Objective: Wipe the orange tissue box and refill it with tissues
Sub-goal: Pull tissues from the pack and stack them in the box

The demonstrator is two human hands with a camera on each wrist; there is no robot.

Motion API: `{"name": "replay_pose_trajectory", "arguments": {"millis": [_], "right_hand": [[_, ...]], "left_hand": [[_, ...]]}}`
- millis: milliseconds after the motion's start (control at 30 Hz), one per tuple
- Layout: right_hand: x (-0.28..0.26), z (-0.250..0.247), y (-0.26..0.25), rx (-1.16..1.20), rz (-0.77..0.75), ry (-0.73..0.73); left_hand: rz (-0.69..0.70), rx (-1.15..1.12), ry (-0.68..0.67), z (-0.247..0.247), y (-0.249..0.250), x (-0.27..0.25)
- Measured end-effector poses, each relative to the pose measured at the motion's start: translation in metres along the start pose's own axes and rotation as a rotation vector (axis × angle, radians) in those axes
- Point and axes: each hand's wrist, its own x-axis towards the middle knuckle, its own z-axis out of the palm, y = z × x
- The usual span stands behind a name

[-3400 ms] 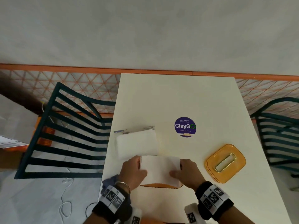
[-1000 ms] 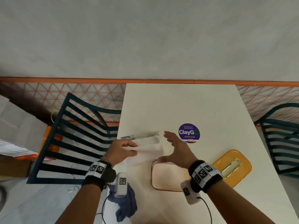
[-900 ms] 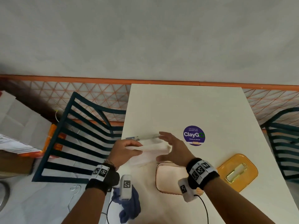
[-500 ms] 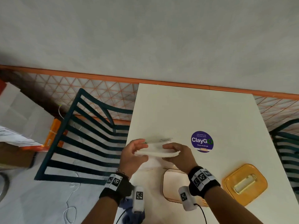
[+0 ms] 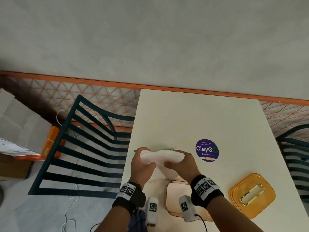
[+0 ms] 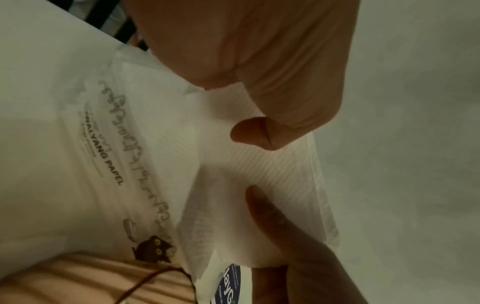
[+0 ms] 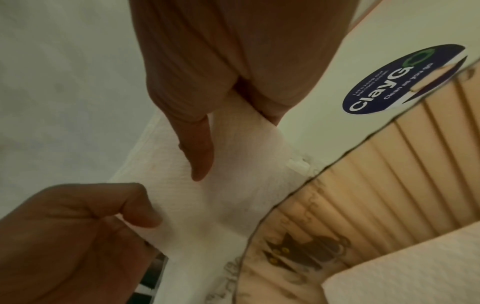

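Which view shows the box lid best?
Head view: the lid lies whole on the table, slot up, right of the right hand. Neither wrist view shows it.

1. our left hand (image 5: 142, 166) and right hand (image 5: 181, 164) now lift a stack of tissues (image 5: 161, 155) clear of its plastic pack (image 6: 85, 144); a second ago it lay there
2. the first stack sits inside the orange tissue box (image 5: 173, 198)

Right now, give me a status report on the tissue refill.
Left hand and right hand both grip tissue stack, lifted above table. Orange box open, lid off. Nothing blocking.
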Motion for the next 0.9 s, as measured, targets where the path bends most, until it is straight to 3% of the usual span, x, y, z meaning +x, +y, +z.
{"name": "replay_pose_trajectory", "arguments": {"millis": [133, 333, 633, 767, 900], "right_hand": [[0.001, -0.003, -0.002, 0.096, 0.002, -0.020], [-0.001, -0.014, -0.001, 0.181, 0.009, -0.078], [-0.002, -0.019, -0.008, 0.021, 0.029, -0.041], [-0.022, -0.046, -0.020, 0.008, 0.039, -0.101], [-0.061, -0.078, -0.003, 0.105, 0.159, -0.228]], "left_hand": [[0.005, -0.030, 0.059, 0.003, -0.001, 0.004], [0.040, -0.012, 0.027, -0.003, -0.002, 0.000], [0.030, 0.080, 0.033, -0.004, -0.005, 0.001], [0.000, 0.087, -0.083, -0.012, 0.012, -0.014], [-0.103, 0.115, -0.317, -0.012, 0.010, -0.042]]}}
